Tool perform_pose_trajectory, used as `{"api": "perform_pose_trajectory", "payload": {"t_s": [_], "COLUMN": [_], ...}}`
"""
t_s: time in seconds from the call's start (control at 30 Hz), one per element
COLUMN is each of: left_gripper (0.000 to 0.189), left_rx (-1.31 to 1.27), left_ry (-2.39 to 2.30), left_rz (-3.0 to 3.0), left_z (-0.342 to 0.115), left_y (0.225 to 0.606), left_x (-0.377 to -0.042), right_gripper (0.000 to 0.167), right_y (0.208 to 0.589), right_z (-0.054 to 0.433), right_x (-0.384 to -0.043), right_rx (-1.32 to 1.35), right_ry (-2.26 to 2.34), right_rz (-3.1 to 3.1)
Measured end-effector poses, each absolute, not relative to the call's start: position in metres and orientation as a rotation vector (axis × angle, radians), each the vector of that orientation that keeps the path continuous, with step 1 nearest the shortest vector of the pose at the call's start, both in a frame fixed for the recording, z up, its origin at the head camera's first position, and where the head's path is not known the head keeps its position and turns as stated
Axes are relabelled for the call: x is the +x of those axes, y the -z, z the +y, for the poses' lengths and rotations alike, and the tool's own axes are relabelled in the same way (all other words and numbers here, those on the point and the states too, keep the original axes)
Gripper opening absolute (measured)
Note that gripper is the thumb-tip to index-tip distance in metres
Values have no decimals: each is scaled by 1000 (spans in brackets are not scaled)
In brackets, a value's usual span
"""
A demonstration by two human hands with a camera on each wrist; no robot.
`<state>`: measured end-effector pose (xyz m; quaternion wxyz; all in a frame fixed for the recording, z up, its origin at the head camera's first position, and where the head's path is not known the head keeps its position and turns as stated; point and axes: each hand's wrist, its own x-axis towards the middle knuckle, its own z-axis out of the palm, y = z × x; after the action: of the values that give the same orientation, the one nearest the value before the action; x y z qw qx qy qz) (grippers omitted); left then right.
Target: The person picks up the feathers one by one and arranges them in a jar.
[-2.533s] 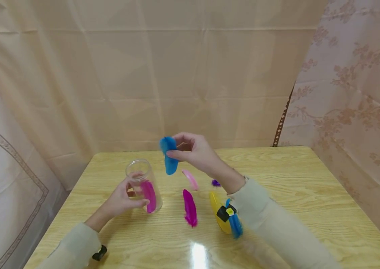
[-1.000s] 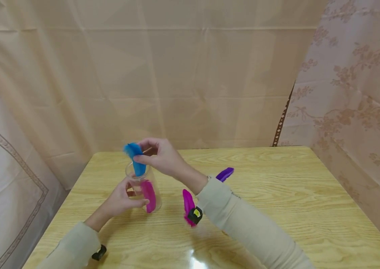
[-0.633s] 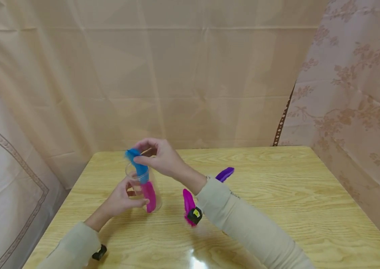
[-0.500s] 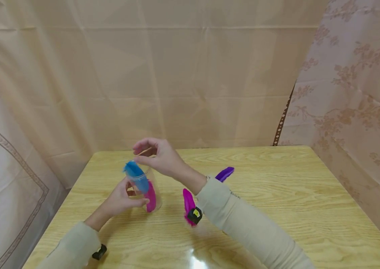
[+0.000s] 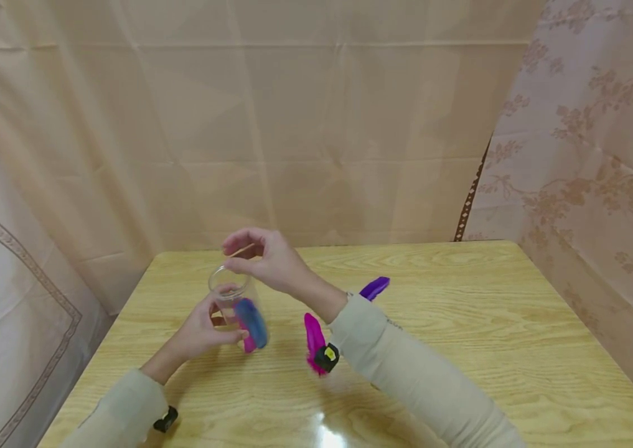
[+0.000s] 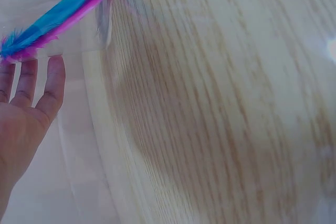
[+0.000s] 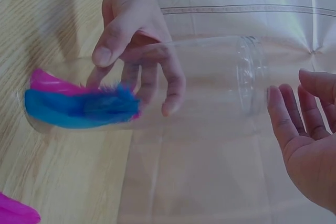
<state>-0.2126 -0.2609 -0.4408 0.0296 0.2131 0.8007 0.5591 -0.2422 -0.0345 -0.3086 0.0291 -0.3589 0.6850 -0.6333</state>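
A clear jar stands upright on the table, and my left hand grips it around its side with curled fingers and thumb. Inside lie a blue feather and a magenta feather, leaning side by side in the lower part; the left wrist view shows the blue feather against the magenta one. My right hand hovers just above the jar's rim, its fingers parted with nothing between them. In the right wrist view the right hand is beside the jar's mouth.
Another magenta feather lies right of the jar, partly covered by a black wrist device. A purple feather lies farther back, beside the right sleeve. Curtains enclose the wooden table behind and at the sides.
The right hand carried the blue feather left to the jar and let it go; it dropped down inside next to the magenta feather. The left hand kept holding the jar in place.
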Motion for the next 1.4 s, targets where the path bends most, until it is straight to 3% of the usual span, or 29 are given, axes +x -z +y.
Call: {"api": "perform_pose_trajectory", "payload": {"t_s": [0.47, 1.0, 1.4], "left_gripper": [80, 82, 81], "left_rx": [648, 639, 630], "left_ry": [-1723, -1722, -1721], "left_rz": [2460, 2468, 2481], "left_z": [-262, -261, -260], "left_y": [443, 444, 445], "left_x": [-211, -211, -210], "right_gripper": [27, 39, 60], "right_y": [311, 327, 351], "right_z": [3, 80, 137], "right_x": [-246, -246, -233], "right_rx": [-1028, -955, -983], "right_ry": [1874, 1653, 1380], "right_rz": [2179, 2352, 2458]}}
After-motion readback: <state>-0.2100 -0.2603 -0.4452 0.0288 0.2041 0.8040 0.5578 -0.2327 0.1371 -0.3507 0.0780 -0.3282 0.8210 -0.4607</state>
